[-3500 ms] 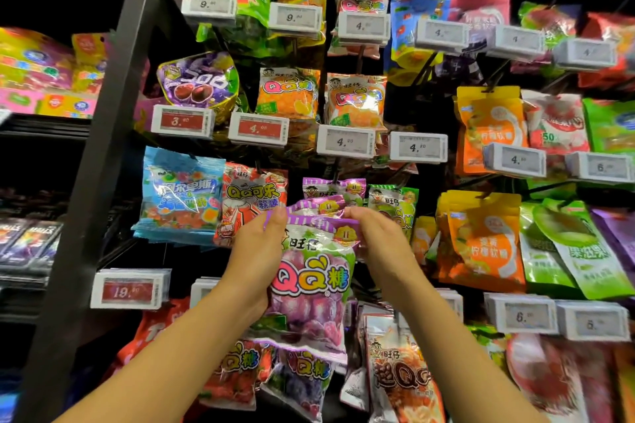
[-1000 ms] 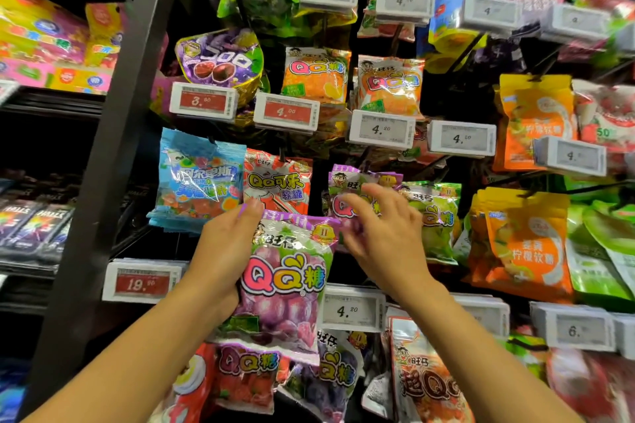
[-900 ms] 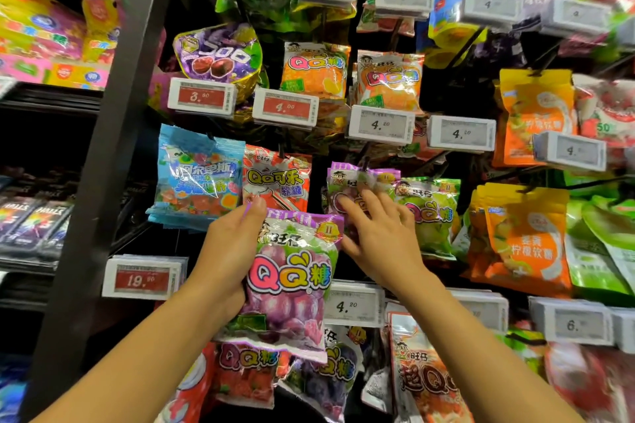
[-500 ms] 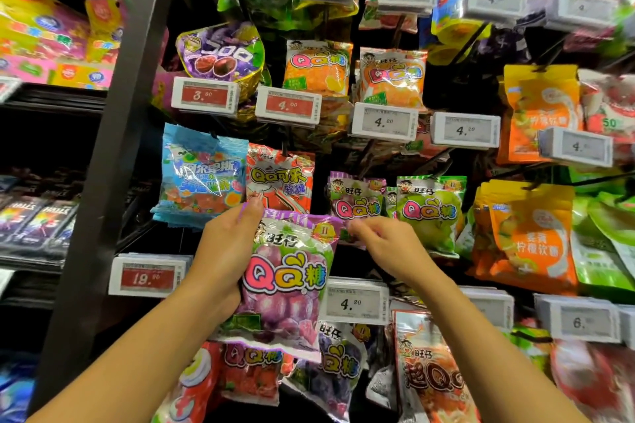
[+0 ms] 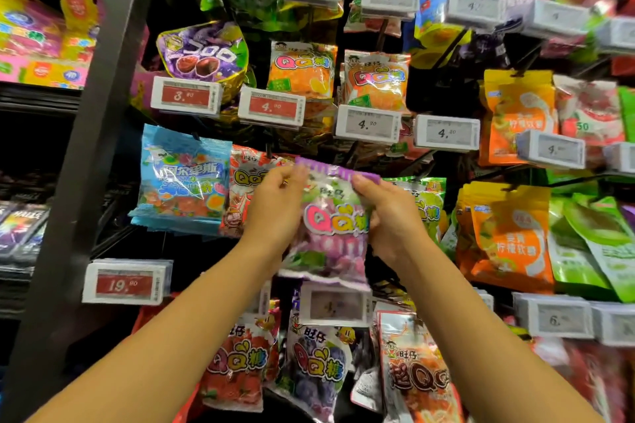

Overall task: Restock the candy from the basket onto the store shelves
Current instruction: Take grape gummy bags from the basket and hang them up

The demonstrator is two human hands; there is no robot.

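Motion blur smears the right side of the rack, so the price tags there cannot be read, and the tag (image 5: 335, 308) just below the held bag is washed out. The purple grape candy bag (image 5: 331, 233) covers whatever hangs behind it; the hook it belongs on is not visible, and whether its top edge is on a hook cannot be told. The basket is out of frame. Both forearms enter from the bottom edge, cut off at the elbows.

The left hand (image 5: 276, 208) pinches the bag's upper left corner, thumb and curled fingers closed on the purple header strip. The right hand (image 5: 390, 215) pinches the upper right corner in the same way, its fingers folded onto the bag's right edge and hiding part of the printed lettering. The bag hangs upright between the 2 hands, in front of the middle row of the rack, between a red cola candy bag (image 5: 245, 182) on its left and a green candy bag (image 5: 426, 203) on its right, both partly hidden by the hands. A blue candy bag (image 5: 182, 182) hangs further left, beside the dark upright post (image 5: 103, 120)
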